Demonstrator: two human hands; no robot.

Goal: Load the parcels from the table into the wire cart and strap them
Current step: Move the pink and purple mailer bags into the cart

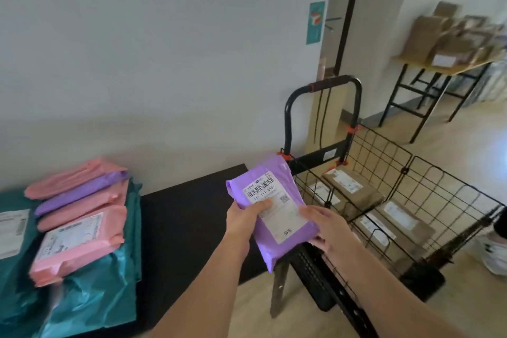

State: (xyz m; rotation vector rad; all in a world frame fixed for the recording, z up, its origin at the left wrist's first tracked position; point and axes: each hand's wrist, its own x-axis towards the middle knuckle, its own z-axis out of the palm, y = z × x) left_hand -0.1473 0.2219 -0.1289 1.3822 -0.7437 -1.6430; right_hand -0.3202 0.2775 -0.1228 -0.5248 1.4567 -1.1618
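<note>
A purple mailer parcel with a white barcode label hangs in the air over the right end of the black table, beside the wire cart. My left hand grips its left edge, thumb on the label. Along the parcel's right edge my right hand holds it too. Inside the cart lie several brown cardboard boxes with white labels. Pink parcels, one more purple parcel and teal bags are stacked on the table's left.
The cart's black handle rises by the white wall. A second table piled with brown boxes stands at the back right. A white shoe shows at the right edge on the pale floor.
</note>
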